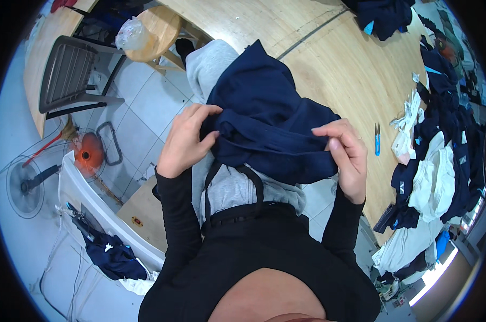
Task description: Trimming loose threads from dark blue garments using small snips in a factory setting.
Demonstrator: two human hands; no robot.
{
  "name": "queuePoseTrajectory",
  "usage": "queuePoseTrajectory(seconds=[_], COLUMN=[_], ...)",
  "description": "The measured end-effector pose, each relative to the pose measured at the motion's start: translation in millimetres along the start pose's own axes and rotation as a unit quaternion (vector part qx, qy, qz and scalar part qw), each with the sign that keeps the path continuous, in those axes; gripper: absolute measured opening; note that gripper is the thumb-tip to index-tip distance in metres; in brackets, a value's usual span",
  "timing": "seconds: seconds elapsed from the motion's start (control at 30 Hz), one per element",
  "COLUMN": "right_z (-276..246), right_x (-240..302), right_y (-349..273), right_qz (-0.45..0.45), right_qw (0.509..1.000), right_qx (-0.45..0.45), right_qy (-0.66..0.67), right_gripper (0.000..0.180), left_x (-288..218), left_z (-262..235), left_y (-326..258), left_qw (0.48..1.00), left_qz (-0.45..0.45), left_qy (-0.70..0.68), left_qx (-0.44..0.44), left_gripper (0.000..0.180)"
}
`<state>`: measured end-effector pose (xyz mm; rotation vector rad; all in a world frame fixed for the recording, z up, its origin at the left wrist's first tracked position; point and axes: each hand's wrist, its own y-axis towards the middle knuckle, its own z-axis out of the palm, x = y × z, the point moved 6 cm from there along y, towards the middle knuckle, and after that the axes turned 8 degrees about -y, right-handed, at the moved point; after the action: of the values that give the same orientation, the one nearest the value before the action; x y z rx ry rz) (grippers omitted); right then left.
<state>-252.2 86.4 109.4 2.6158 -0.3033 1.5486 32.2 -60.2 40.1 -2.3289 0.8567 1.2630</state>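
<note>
A navy blue garment (275,129) lies bunched across my lap, its far part against the edge of the wooden table. My left hand (188,140) grips its left edge between thumb and fingers. At the right end of the same folded band, my right hand (346,155) pinches the cloth between thumb and forefinger. The band runs roughly level between both hands. Exactly which kind of garment it is cannot be told from the folds. Grey trousers (216,64) show on my legs beneath it.
Blue-handled thread snips (377,140) lie on the wooden table (334,70) to the right. Beyond them are white cords (409,121) and heaped navy and white garments (433,182). At the left stand a stool (162,29) with a plastic bag, a chair (66,75) and a fan (25,185).
</note>
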Motion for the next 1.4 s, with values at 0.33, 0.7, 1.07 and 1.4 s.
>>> queuePoseTrajectory(seconds=[0.33, 0.7, 1.07, 1.4], right_z=[34, 49, 46, 67], right_x=[-61, -65, -59, -68], right_y=[-24, -20, -20, -8], right_qz=[0.148, 0.152, 0.138, 0.155], right_qw=[0.965, 0.944, 0.956, 0.98], right_qx=[0.123, 0.17, 0.14, 0.123], right_qy=[-0.177, -0.24, -0.219, -0.032], right_gripper=[0.029, 0.039, 0.038, 0.014], left_x=[29, 26, -16, -60], left_z=[4, -5, -3, 70], left_y=[-34, -31, -17, 0], left_qw=[0.992, 0.985, 0.994, 0.992], left_qz=[-0.093, -0.136, -0.006, 0.107], left_qy=[-0.085, -0.092, -0.063, 0.033], left_qx=[-0.01, -0.06, -0.085, 0.062], left_gripper=[0.027, 0.018, 0.032, 0.043])
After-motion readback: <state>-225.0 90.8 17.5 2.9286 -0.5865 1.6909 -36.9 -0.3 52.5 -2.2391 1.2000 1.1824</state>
